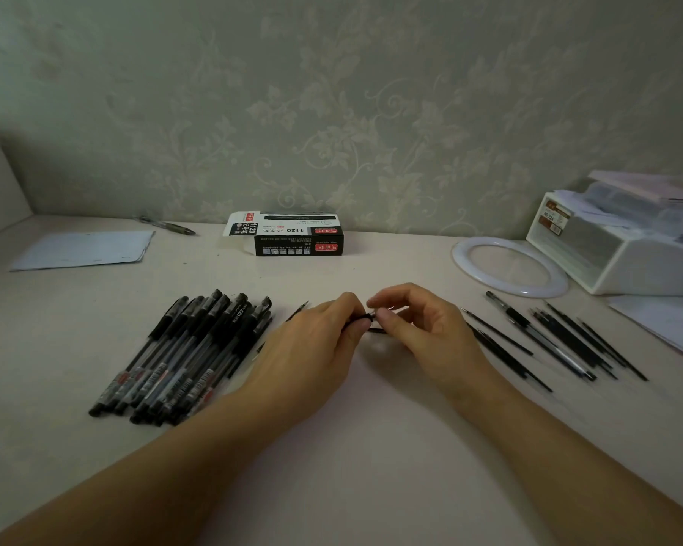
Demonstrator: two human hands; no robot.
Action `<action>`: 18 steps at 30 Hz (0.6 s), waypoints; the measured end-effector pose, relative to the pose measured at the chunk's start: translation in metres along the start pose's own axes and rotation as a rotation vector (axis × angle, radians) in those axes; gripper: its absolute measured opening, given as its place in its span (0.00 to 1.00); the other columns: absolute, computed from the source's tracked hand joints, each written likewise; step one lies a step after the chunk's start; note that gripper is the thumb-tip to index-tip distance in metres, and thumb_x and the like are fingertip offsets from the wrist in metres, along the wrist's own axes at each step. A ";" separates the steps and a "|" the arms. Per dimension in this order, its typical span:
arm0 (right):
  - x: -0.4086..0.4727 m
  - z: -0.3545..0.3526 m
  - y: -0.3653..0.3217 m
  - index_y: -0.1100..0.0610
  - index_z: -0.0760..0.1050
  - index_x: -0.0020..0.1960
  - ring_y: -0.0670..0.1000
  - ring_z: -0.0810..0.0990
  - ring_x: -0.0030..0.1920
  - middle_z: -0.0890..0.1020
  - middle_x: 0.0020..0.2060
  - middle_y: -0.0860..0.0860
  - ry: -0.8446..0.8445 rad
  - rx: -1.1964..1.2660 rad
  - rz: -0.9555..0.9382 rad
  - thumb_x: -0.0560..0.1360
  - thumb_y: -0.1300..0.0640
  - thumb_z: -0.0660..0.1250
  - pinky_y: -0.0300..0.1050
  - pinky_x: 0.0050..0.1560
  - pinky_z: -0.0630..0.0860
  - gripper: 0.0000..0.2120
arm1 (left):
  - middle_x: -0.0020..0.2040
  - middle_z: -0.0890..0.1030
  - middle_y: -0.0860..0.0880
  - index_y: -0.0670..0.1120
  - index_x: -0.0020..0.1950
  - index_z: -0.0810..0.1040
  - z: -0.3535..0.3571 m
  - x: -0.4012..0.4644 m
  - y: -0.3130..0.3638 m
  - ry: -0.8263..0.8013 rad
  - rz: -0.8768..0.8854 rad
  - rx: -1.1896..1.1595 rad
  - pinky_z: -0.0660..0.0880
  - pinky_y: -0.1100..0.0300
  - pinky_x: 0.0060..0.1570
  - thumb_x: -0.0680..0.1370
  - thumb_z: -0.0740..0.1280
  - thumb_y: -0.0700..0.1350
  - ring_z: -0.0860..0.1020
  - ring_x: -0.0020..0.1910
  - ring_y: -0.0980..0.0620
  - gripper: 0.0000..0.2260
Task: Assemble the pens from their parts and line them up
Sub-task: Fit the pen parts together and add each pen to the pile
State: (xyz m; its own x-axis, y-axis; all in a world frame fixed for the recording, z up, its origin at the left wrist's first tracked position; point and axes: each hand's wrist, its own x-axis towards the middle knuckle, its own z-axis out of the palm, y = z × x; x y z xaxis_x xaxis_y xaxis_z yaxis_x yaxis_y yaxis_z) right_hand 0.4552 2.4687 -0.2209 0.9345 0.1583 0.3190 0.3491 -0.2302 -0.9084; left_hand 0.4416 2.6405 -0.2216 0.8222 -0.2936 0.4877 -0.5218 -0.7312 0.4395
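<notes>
Left hand (316,344) and right hand (418,329) pinching a thin black pen part (361,319), capped pens (190,348) piled left

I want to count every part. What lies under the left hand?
A thin black pen part pokes out of the left hand toward the right hand; a thin rod shows behind. The rest is covered.

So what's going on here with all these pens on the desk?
A person is putting pens together by hand. The left hand and the right hand meet in the middle of the desk, both pinching a small black pen part. A pile of capped pens lies to the left, and loose refills are spread out to the right. A black pen box sits open at the back by the wall.
</notes>
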 end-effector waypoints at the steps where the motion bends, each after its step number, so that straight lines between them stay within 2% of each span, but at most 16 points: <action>1: 0.000 0.000 0.001 0.48 0.80 0.51 0.39 0.80 0.40 0.83 0.44 0.41 0.009 0.002 0.011 0.77 0.56 0.69 0.36 0.45 0.76 0.05 | 0.38 0.75 0.57 0.51 0.50 0.72 0.000 0.000 0.000 0.001 -0.002 -0.005 0.72 0.53 0.33 0.81 0.56 0.53 0.72 0.35 0.55 0.08; 3: 0.000 0.002 0.000 0.47 0.79 0.49 0.39 0.79 0.38 0.83 0.42 0.41 0.045 0.012 0.045 0.76 0.50 0.70 0.36 0.43 0.75 0.02 | 0.38 0.76 0.56 0.51 0.49 0.71 0.000 0.000 0.000 0.000 0.001 -0.014 0.72 0.53 0.33 0.81 0.56 0.53 0.73 0.35 0.55 0.08; 5: 0.000 0.002 0.000 0.49 0.79 0.43 0.40 0.78 0.36 0.83 0.37 0.43 0.064 -0.006 0.052 0.75 0.48 0.70 0.39 0.42 0.74 0.06 | 0.37 0.75 0.57 0.52 0.49 0.71 0.000 0.000 0.000 -0.001 0.009 -0.013 0.71 0.54 0.32 0.81 0.55 0.53 0.73 0.35 0.56 0.08; 7: 0.000 0.002 -0.001 0.51 0.79 0.42 0.40 0.78 0.35 0.83 0.35 0.45 0.044 0.004 0.044 0.76 0.50 0.70 0.37 0.41 0.74 0.06 | 0.36 0.74 0.57 0.52 0.49 0.71 0.000 0.000 -0.001 -0.004 0.008 -0.009 0.71 0.54 0.31 0.81 0.55 0.53 0.73 0.35 0.56 0.08; 11: 0.000 -0.001 -0.001 0.51 0.81 0.48 0.39 0.80 0.39 0.84 0.40 0.42 -0.004 0.048 0.024 0.77 0.59 0.69 0.31 0.44 0.75 0.04 | 0.36 0.75 0.56 0.52 0.50 0.71 0.000 0.001 -0.001 -0.007 -0.014 -0.003 0.73 0.50 0.33 0.81 0.55 0.53 0.73 0.35 0.56 0.08; 14: 0.001 0.000 0.000 0.48 0.80 0.51 0.40 0.80 0.39 0.83 0.41 0.40 0.012 0.076 0.052 0.76 0.55 0.70 0.30 0.43 0.74 0.05 | 0.37 0.75 0.56 0.52 0.50 0.71 0.000 0.000 0.000 -0.014 -0.015 -0.011 0.73 0.49 0.34 0.82 0.55 0.53 0.73 0.35 0.56 0.08; 18: 0.002 0.002 0.000 0.54 0.79 0.44 0.39 0.79 0.33 0.83 0.34 0.46 0.072 0.078 0.072 0.76 0.53 0.71 0.29 0.36 0.72 0.04 | 0.34 0.72 0.58 0.52 0.50 0.71 0.000 0.001 0.001 -0.019 -0.015 -0.002 0.72 0.50 0.33 0.81 0.55 0.53 0.72 0.34 0.56 0.08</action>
State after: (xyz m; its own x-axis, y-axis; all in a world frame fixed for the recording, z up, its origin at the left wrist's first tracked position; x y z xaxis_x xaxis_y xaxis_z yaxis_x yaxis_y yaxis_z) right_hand 0.4566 2.4705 -0.2208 0.9605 0.0743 0.2681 0.2769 -0.1629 -0.9470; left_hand 0.4422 2.6397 -0.2208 0.8338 -0.2946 0.4668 -0.5102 -0.7341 0.4481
